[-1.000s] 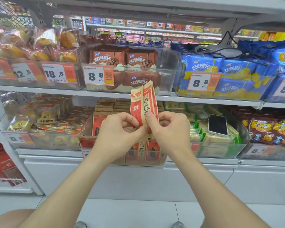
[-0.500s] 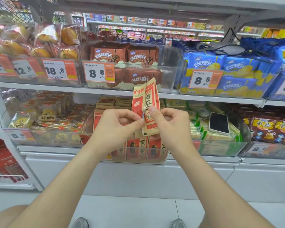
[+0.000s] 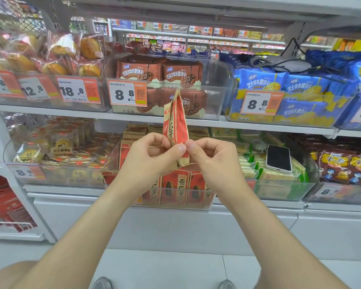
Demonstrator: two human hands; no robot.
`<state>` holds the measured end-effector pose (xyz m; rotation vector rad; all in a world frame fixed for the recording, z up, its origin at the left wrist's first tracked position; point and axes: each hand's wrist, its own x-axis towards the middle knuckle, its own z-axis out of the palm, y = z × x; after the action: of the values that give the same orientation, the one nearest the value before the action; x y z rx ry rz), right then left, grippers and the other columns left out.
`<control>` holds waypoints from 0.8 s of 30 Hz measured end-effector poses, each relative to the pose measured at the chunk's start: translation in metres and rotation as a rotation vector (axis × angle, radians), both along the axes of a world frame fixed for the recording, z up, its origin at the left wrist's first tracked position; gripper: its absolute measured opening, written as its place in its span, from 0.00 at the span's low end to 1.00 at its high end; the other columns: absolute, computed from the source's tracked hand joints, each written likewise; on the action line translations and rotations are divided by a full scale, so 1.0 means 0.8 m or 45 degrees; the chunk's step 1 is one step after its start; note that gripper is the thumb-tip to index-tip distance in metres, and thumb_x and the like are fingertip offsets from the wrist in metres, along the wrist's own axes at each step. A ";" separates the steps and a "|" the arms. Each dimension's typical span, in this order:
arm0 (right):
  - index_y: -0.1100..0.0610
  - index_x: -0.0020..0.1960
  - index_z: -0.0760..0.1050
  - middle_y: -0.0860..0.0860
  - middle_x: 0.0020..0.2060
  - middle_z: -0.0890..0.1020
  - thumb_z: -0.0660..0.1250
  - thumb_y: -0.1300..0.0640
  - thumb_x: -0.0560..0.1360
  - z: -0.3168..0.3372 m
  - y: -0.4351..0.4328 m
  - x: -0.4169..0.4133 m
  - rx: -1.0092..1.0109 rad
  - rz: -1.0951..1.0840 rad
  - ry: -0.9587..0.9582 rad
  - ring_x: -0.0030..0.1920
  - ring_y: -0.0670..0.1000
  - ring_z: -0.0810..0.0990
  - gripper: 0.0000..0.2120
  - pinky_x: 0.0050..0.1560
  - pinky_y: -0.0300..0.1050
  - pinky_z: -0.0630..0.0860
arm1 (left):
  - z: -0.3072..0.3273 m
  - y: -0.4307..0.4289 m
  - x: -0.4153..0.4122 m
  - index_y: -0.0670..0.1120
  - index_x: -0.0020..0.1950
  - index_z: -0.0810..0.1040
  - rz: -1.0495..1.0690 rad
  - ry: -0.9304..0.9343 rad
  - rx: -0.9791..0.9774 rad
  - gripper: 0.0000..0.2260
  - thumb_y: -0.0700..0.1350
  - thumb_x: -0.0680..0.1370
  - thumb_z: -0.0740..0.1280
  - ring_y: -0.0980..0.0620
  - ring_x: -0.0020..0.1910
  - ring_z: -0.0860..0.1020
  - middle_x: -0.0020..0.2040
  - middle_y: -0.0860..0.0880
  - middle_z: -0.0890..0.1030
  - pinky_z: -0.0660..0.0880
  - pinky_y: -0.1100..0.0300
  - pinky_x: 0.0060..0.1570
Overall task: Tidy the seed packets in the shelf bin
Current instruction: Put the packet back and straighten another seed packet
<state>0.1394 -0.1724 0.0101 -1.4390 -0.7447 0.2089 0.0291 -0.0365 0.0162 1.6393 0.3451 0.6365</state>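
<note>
head view: the seed packet [image 3: 175, 124] stands upright in the air in front of the shelf, above the clear shelf bin [image 3: 169, 206] where more red seed packets [image 3: 176, 190] stand in a row against the front wall. whether one packet or two pressed together is held, i cannot tell; it narrows to a point at the top and spreads lower down.

it looks light, a thin paper-like pouch with loose contents, so it should flex and crease easily, and the fill probably slumps to the bottom. the surface seems matte, not slick. the flat sealed edges and the lower corners are likely the best places to take hold, since squeezing the belly would only crumple it.

the left hand [image 3: 152, 155] pinches the packet's lower left edge between thumb and forefinger, with the other fingers curled in. the right hand [image 3: 213, 157] does the same on the lower right edge. both grips are narrow pinches, closed on the packet, and the thumb tips nearly meet at its face.
</note>
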 end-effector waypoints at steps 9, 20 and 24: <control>0.62 0.45 0.83 0.57 0.38 0.88 0.71 0.60 0.83 -0.003 0.003 0.006 0.017 0.027 -0.023 0.40 0.54 0.88 0.09 0.43 0.51 0.87 | -0.001 0.000 0.003 0.42 0.64 0.74 -0.040 -0.022 -0.199 0.22 0.49 0.76 0.78 0.47 0.45 0.89 0.49 0.44 0.90 0.87 0.52 0.47; 0.65 0.46 0.87 0.61 0.42 0.89 0.73 0.61 0.82 0.001 -0.009 0.002 -0.380 0.514 -0.077 0.42 0.57 0.89 0.09 0.49 0.53 0.87 | -0.008 -0.011 0.016 0.44 0.59 0.74 0.132 -0.116 -0.294 0.18 0.56 0.81 0.73 0.50 0.36 0.79 0.45 0.44 0.82 0.77 0.57 0.33; 0.62 0.44 0.79 0.61 0.36 0.87 0.65 0.50 0.87 0.003 -0.001 0.004 -0.309 0.272 0.024 0.35 0.62 0.88 0.18 0.37 0.53 0.85 | -0.013 -0.015 0.014 0.44 0.60 0.75 0.052 -0.076 -0.146 0.17 0.57 0.82 0.71 0.55 0.37 0.81 0.46 0.49 0.83 0.78 0.62 0.35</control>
<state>0.1426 -0.1730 0.0126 -1.5826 -0.8805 0.4907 0.0404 -0.0484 0.0055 1.5045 0.3658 0.6826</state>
